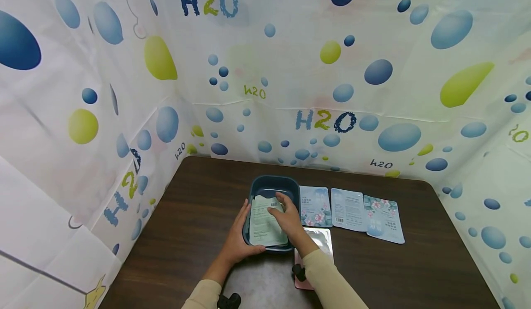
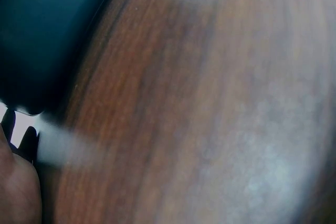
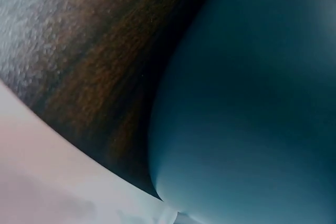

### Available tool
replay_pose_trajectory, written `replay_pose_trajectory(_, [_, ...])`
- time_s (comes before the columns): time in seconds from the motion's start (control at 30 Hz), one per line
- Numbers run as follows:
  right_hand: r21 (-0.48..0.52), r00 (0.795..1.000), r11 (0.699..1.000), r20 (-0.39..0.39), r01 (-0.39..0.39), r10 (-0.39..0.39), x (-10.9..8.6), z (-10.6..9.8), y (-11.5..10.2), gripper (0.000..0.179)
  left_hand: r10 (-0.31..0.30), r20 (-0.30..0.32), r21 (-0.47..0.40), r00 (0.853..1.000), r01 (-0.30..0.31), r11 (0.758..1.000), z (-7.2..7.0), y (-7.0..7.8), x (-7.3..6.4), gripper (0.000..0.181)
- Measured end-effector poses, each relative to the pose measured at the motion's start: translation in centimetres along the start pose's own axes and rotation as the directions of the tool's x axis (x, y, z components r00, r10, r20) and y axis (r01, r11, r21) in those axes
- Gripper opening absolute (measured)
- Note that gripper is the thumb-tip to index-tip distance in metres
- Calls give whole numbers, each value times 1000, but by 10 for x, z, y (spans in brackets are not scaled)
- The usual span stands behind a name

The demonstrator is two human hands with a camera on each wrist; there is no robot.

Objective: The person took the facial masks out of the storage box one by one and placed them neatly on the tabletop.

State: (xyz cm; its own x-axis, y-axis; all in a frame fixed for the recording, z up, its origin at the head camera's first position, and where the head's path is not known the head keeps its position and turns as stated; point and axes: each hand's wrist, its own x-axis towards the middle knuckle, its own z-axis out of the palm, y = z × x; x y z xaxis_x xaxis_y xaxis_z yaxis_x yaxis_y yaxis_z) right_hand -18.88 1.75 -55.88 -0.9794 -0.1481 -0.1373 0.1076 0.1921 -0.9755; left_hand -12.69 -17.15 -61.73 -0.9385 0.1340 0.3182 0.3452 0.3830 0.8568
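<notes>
A dark blue-green plastic basket (image 1: 275,180) stands on the table in the head view, with a pale green printed sachet (image 1: 265,224) lying in it. My left hand (image 1: 240,240) rests against the basket's left side, fingers extended along it and thumb at the near edge. Over the sachet's right side is my right hand (image 1: 290,219), its thumb and fingers apart and touching the sachet's upper part. Its other fingers are partly hidden. Both wrist views show mainly the basket's outer wall (image 2: 47,30), (image 3: 252,98).
Right of the basket lie blue floral sachets (image 1: 316,206), (image 1: 347,209), (image 1: 383,219) in a row. A silver and pink sachet (image 1: 323,240) lies partly under my right forearm. Patterned sheeting (image 1: 290,69) rises behind the brown table (image 1: 199,198).
</notes>
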Motion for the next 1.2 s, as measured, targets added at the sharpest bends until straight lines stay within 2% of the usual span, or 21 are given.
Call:
replay_pose_trajectory(0.13, [54, 999, 998, 16, 40, -40, 0, 0, 1, 59, -10, 5, -7, 1000, 10, 1000, 0, 0, 1, 129])
replay_pose_trajectory(0.4, [96, 996, 992, 31, 80, -83, 0, -2, 3, 52, -13, 0, -16, 1000, 13, 1000, 0, -2, -1, 129])
replay_pose_trajectory(0.57, [64, 990, 995, 115, 71, -78, -1, -5, 2, 49, 0, 1, 3, 1000, 0, 1000, 0, -4, -1, 129])
replay_pose_trajectory(0.73, [12, 980, 998, 187, 66, -67, -1, -8, -1, 55, -2, 13, -19, 1000, 2, 1000, 0, -2, 1, 129])
replay_pose_trajectory(1.0, [-29, 971, 998, 237, 51, -43, -2, -8, -2, 58, 13, 14, -15, 1000, -12, 1000, -1, -3, 2, 130])
replay_pose_trajectory(1.2, [-27, 965, 997, 254, 74, -65, -3, -7, -1, 61, 12, 17, -17, 1000, -12, 1000, 0, -6, 1, 130])
